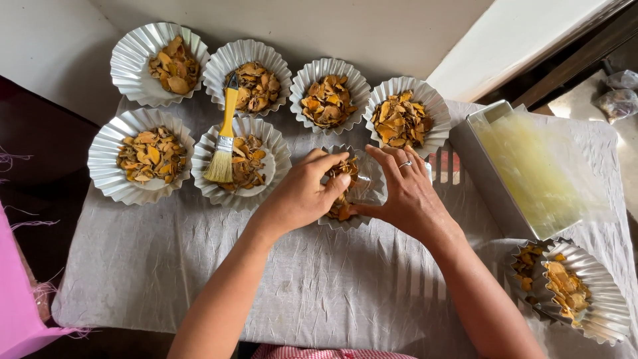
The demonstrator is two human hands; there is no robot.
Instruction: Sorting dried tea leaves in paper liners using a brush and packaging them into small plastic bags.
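Note:
My left hand (302, 193) and my right hand (405, 193) meet over a fluted silver foil cup (365, 194) filled with orange-yellow dried slices (343, 166). Left fingers pinch slices at the cup's top. Right fingers, one wearing a ring, grip the cup's lower edge and right side. Much of the cup is hidden under both hands.
Several filled foil cups sit around: back row (159, 63), (247, 76), (330, 96), (407, 119), and left (136, 163). A yellow-handled brush (224, 136) lies across another cup (266, 166). A metal tin with clear sheets (531, 166) stands right, stacked cups (575, 289) lower right, a pink object (16, 292) at left.

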